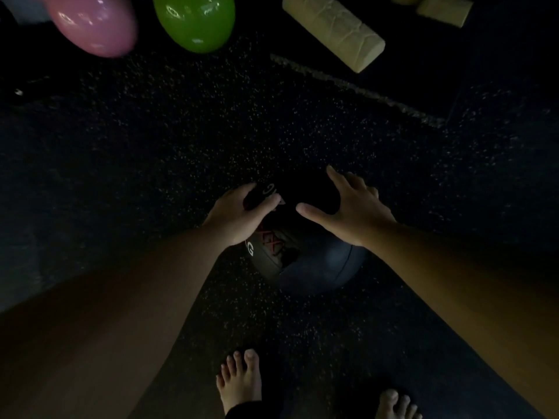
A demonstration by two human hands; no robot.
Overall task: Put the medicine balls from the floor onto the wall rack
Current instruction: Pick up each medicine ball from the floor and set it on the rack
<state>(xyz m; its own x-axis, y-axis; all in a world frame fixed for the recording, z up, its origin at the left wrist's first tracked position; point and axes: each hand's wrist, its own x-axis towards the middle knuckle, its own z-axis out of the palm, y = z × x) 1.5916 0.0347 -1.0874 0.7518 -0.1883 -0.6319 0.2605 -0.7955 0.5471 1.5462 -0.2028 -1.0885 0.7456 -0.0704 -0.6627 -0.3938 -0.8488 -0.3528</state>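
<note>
Dark ball [305, 255] sits on the speckled floor [181, 140] just ahead of two bare feet [242, 379], and it's really dim in here. Left hand [239, 214] is cupped on its left side, looks like it's touching. Right hand [351, 207] is spread wide over the right side, can't tell if it's made contact yet. So I'd say this is the pickup step. Next up: get both palms under or around it and lift, rack isn't in view. Pink ball [93, 22] and green ball [193, 21] sit well off.
</note>
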